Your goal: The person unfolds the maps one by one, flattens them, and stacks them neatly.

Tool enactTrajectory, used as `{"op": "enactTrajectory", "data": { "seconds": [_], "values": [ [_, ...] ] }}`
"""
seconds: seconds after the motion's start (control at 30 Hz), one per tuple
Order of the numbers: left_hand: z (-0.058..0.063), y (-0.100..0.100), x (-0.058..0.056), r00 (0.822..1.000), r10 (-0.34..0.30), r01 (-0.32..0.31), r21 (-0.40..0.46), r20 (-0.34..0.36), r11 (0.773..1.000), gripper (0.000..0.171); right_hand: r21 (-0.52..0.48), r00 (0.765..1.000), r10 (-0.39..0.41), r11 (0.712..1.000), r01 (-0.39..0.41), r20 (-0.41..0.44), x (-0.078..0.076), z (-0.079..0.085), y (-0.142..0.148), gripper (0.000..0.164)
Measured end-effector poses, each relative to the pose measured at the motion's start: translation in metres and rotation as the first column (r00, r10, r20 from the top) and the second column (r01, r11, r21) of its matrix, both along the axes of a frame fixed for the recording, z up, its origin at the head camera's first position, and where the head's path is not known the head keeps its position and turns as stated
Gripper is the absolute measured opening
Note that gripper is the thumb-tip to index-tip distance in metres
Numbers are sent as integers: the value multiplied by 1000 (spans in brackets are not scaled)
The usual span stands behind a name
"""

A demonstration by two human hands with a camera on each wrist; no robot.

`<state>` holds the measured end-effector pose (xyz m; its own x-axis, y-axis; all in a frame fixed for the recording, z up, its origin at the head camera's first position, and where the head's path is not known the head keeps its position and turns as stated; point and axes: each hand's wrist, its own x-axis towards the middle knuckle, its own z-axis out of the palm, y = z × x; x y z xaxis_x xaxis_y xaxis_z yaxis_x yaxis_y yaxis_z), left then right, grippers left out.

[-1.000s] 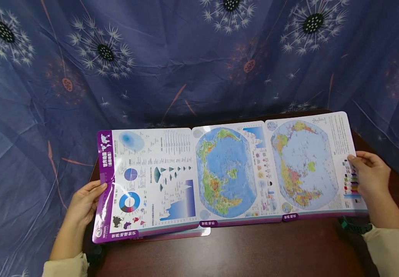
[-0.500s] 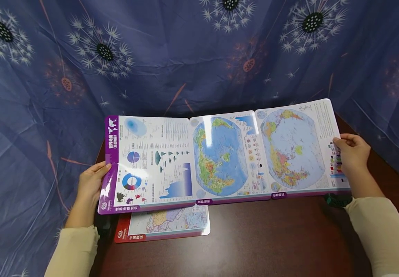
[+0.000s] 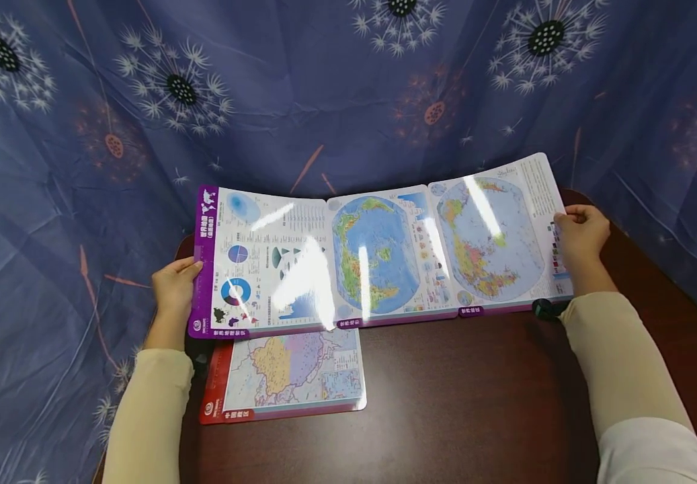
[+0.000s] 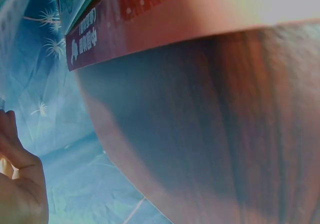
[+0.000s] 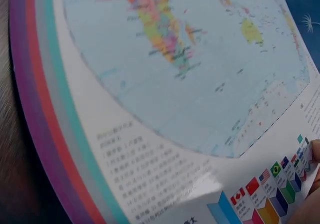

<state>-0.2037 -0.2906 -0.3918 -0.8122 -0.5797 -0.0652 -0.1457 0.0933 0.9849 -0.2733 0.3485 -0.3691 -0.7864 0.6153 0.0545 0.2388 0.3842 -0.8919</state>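
Observation:
A three-panel fold-out world map (image 3: 378,262) with a purple border is spread between both hands, above the table. My left hand (image 3: 174,289) pinches its left purple edge, thumb on top. At the right edge, my right hand (image 3: 584,235) pinches the last panel beside a row of small flags; fingers (image 5: 316,154) show at the side of the right wrist view. Both outer ends are raised above the middle. Below it a red-edged map of China (image 3: 300,370) lies on the table, its far part hidden. The left wrist view shows its red edge (image 4: 150,13) and part of the left hand (image 4: 22,179).
A dark brown wooden table (image 3: 445,390) carries the China map at its left side. Behind it hangs a blue curtain (image 3: 300,101) with dandelion prints, which also runs down the left side. Bright glare lies on the glossy panels.
Both hands have carried the world map away from the body, toward the curtain. The right hand has also come leftward. More of the China map is uncovered.

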Motion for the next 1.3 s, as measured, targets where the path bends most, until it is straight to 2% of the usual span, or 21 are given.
{"op": "enactTrajectory", "data": {
  "seconds": [0.1, 0.2, 0.33, 0.47, 0.6, 0.73, 0.8, 0.9, 0.97, 1.03, 1.13, 1.23, 1.3],
  "values": [
    [-1, 2, -7, 999, 27, -23, -114, 37, 993, 32, 43, 1000, -17, 999, 16, 8, -8, 5, -10, 22],
    [-1, 4, -12, 996, 40, -21, -250, 75, 968, 31, 83, 1000, -18, 996, 17, 14, -14, 8, -17, 23],
    [-3, 8, -17, 996, 49, -16, -416, 69, 909, 29, 140, 999, 10, 990, -14, 31, -20, 8, -24, 28],
    [-10, 13, -22, 999, 47, -31, -532, 17, 846, 27, 231, 998, 52, 971, -58, 28, -23, 5, -31, 30],
    [-14, 15, -23, 999, 47, -40, -604, -4, 796, 26, 321, 994, 107, 941, -111, 28, -24, 3, -38, 33],
    [-14, 15, -24, 999, 36, -22, -656, 8, 755, 26, 366, 985, 150, 915, -169, 79, -24, 2, -40, 37],
    [-13, 14, -23, 999, 23, 14, -687, 44, 727, 26, 387, 981, 163, 902, -192, 108, -24, 1, -39, 39],
    [-12, 11, -21, 987, 4, 115, -727, 161, 676, 29, 412, 972, 184, 882, -228, 145, -24, 0, -36, 41],
    [-11, 9, -19, 964, -6, 205, -731, 264, 651, 33, 419, 964, 211, 870, -261, 161, -24, -1, -35, 43],
    [-11, 7, -18, 930, -18, 296, -720, 366, 627, 39, 426, 956, 243, 856, -291, 163, -24, -2, -35, 44],
    [-11, 7, -15, 886, -42, 393, -701, 461, 595, 47, 438, 941, 308, 833, -339, 142, -22, -4, -37, 44],
    [-11, 10, -10, 874, -101, 448, -708, 475, 547, 53, 435, 903, 409, 794, -424, 134, -17, -6, -43, 45],
    [-10, 15, -5, 868, -167, 482, -714, 467, 509, 57, 435, 858, 492, 747, -503, 148, -13, -7, -48, 49]
  ]
}}
